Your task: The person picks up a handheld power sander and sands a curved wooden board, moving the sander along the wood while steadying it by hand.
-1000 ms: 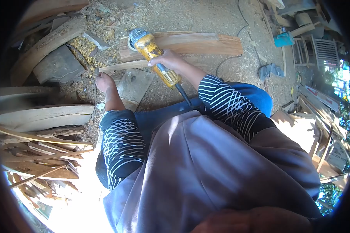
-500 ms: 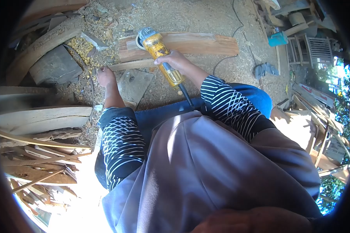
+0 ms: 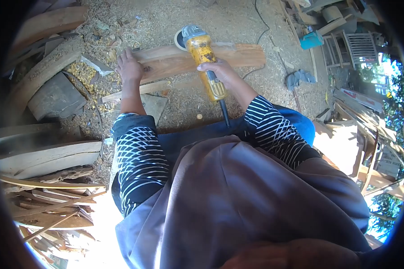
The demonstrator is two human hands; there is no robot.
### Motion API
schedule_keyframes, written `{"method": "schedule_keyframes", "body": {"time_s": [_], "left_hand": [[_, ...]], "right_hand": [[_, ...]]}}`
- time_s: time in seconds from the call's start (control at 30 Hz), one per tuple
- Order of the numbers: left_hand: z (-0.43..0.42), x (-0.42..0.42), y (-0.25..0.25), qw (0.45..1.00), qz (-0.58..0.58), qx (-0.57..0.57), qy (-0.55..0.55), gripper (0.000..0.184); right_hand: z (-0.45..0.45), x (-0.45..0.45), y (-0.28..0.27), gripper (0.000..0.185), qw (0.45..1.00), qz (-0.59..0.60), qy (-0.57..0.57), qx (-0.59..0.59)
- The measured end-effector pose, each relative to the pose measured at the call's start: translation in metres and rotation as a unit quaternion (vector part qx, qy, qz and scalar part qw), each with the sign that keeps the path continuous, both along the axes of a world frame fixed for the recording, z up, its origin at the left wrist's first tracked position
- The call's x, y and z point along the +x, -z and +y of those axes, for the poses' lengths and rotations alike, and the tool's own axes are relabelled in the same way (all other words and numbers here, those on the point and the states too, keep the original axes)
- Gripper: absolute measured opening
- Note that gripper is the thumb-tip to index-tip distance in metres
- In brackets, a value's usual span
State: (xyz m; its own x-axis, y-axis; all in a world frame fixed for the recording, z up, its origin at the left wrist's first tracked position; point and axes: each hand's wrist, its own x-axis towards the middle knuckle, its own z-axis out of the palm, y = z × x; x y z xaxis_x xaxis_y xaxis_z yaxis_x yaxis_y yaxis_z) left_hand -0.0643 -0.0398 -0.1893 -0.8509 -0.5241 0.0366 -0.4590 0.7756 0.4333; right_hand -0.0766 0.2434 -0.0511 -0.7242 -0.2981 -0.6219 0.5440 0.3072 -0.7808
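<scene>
1. Your R hand (image 3: 217,69) is wrapped round the body of the yellow angle grinder (image 3: 201,51), thumb across the near side; tool's held at a slant over the broad curved plank (image 3: 166,62), its head pointing away from you
2. Disc (image 3: 179,41) sits on the L side of the grinder head, by the plank's far edge; can't tell if it's touching wood
3. Your L hand (image 3: 131,67) is at the L end of that plank, fingers stretched out & a bit spread, palm down; can't tell how firmly it presses
4. Plank lies on the ground (image 3: 193,119) in front of you, running L to R, approx crosswise
5. Thin wood strip (image 3: 166,85) lies btwn plank & you, its L part passing by your L wrist; flat grey board (image 3: 153,107) is just nearer you
6. Blk tail end (image 3: 224,113) of the grinder points back at your lap
7. Far L: yellow shavings (image 3: 78,74), curved timber (image 3: 49,154) & pile of offcuts (image 3: 54,219)
8. R side: grey-blue sandals (image 3: 300,78), teal container (image 3: 312,40) & slatted wooden rack (image 3: 363,49), all well apart from your hands
</scene>
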Motion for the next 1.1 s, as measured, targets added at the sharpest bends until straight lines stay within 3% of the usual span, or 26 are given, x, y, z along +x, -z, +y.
{"method": "schedule_keyframes", "body": {"time_s": [0.03,0.07,0.13,0.17,0.23,0.37,0.43,0.7,0.9,0.97,1.1], "left_hand": [[0.006,-0.005,-0.014,0.992,-0.067,-0.081,0.065,0.077],[0.007,-0.011,-0.016,0.992,-0.063,-0.083,0.065,0.077],[0.011,-0.020,-0.020,0.972,-0.167,-0.077,0.144,0.084],[0.013,-0.020,-0.027,0.973,-0.164,-0.080,0.145,0.084],[0.018,-0.016,-0.041,0.950,-0.267,-0.042,0.155,0.083],[0.019,0.005,-0.031,0.941,-0.279,-0.013,0.193,0.068],[0.024,0.023,-0.004,0.943,-0.157,-0.204,0.211,0.055],[0.028,0.055,-0.007,0.948,-0.150,-0.200,0.195,0.054],[0.013,0.039,0.015,0.986,-0.077,-0.134,0.059,0.055],[0.006,0.022,0.021,0.976,-0.040,0.213,0.001,0.058],[0.007,0.009,0.018,0.970,-0.067,0.233,0.031,0.055]], "right_hand": [[0.006,-0.003,-0.004,0.055,1.000,0.012,0.008,0.009],[0.012,-0.006,-0.007,0.055,1.000,0.017,0.008,0.007],[0.024,-0.012,-0.007,0.054,0.998,0.061,0.022,0.011],[0.027,-0.015,-0.006,0.054,0.998,0.063,0.024,0.009],[0.033,-0.017,-0.004,0.053,0.997,0.063,0.039,0.011],[0.028,-0.017,-0.009,0.055,0.999,0.038,0.021,0.003],[0.020,-0.016,-0.009,0.055,0.999,0.025,0.033,-0.008],[-0.003,-0.012,-0.006,0.057,0.999,0.037,0.015,-0.023],[-0.023,0.001,0.005,0.057,1.000,0.018,-0.021,-0.011],[-0.033,0.006,0.010,0.057,0.999,0.004,-0.035,-0.010],[-0.050,0.010,0.021,0.053,0.998,-0.007,-0.054,0.023]]}}
